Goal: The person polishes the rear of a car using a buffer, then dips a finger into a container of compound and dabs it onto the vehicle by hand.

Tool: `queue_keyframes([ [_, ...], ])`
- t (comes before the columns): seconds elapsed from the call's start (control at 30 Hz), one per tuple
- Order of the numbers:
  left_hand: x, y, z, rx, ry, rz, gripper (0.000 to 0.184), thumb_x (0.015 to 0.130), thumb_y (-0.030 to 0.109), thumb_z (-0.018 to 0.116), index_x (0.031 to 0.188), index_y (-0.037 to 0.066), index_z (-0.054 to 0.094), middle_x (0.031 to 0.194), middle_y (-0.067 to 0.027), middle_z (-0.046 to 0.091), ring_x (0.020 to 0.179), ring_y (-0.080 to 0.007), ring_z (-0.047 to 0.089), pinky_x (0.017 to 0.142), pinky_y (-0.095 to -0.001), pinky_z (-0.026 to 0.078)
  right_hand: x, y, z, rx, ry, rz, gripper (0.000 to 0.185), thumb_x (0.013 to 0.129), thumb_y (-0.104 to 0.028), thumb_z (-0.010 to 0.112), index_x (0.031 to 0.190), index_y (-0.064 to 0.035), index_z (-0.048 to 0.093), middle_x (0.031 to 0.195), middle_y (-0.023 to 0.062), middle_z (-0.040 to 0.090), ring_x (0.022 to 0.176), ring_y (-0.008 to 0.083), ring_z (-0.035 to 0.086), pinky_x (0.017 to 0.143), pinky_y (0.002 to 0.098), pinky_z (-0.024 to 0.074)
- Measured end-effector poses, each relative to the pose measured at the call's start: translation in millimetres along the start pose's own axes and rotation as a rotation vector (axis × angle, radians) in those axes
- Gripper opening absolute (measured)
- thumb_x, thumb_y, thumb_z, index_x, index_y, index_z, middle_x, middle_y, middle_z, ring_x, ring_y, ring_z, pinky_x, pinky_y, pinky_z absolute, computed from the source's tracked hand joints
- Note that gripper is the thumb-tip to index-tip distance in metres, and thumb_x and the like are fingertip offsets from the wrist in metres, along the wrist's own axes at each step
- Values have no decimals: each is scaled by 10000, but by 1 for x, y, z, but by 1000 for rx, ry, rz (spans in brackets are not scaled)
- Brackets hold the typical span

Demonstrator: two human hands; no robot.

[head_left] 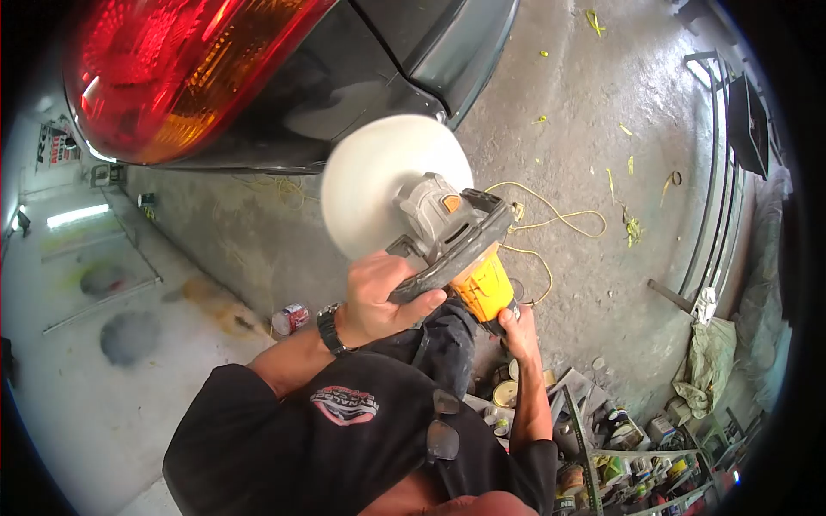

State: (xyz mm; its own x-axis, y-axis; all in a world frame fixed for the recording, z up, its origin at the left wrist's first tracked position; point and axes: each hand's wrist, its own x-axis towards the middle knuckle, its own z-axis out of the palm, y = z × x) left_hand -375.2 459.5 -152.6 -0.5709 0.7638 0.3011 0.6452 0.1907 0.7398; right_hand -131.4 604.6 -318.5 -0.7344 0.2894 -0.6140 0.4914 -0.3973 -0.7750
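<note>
A yellow, grey and black polisher [483, 288] is held out in front of me, its large white round pad [370, 185] smeared by motion. My left hand [383, 292], with a dark watch on the wrist, is closed round the black side handle [430, 275]. At the rear end of the yellow body, my right hand [518, 334] grips the tool, its fingers partly hidden. The pad's upper edge overlaps the dark car panel [340, 103] below a red and amber tail light [163, 77]; whether the two touch, I cannot tell.
Yellow cord [559, 219] loops over the concrete floor [594, 284], with yellow-green scraps scattered beyond. A can [290, 319] stands left by a paint-stained white surface [95, 301]. Metal rails [714, 198] lie right. Shelving [645, 454] with several cans and bottles is at lower right.
</note>
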Motion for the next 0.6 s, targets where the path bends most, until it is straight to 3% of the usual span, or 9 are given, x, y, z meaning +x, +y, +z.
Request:
queue_keyframes([
  [0.1, 5, -1, 7, -41, 8, -25, 385, 782, 300, 837, 687, 36, 572, 575, -78, 507, 488, -256, 483, 473, -361, 367, -2, -11, -18, -19, 65, 27, 882, 731, -805, 668, 919, 57, 672, 718, 30, 625, 601, 112, 596, 501, 285, 496],
  [0.2, 31, -12, 40, -133, 148, 8, 376, 793, 288, 834, 700, 28, 578, 579, -90, 528, 495, -263, 510, 478, -366, 387, 3, -44, -57, -69, 125, -31, 872, 755, -801, 645, 895, 60, 667, 681, 49, 626, 544, 128, 591, 485, 285, 501],
  [0.4, 71, -15, 57, -210, 229, 54, 347, 800, 266, 827, 716, 23, 594, 596, -108, 560, 502, -261, 540, 480, -362, 408, 19, -89, -84, -185, 153, -62, 881, 792, -800, 592, 930, 67, 670, 690, 87, 646, 518, 152, 604, 470, 291, 509],
  [0.5, 68, -17, 50, -162, 234, 106, 361, 785, 299, 838, 709, 39, 599, 595, -95, 564, 498, -263, 537, 488, -365, 406, 28, -78, -75, -252, 153, -188, 874, 870, -785, 471, 888, 68, 661, 624, 96, 625, 491, 170, 611, 460, 297, 484],
  [0.6, 55, -27, 45, -114, 233, 184, 367, 767, 316, 848, 693, 57, 599, 587, -74, 560, 487, -252, 523, 495, -357, 396, 44, -44, -63, -146, 80, -194, 912, 776, -825, 586, 962, 63, 686, 729, 98, 682, 570, 159, 650, 506, 304, 530],
])
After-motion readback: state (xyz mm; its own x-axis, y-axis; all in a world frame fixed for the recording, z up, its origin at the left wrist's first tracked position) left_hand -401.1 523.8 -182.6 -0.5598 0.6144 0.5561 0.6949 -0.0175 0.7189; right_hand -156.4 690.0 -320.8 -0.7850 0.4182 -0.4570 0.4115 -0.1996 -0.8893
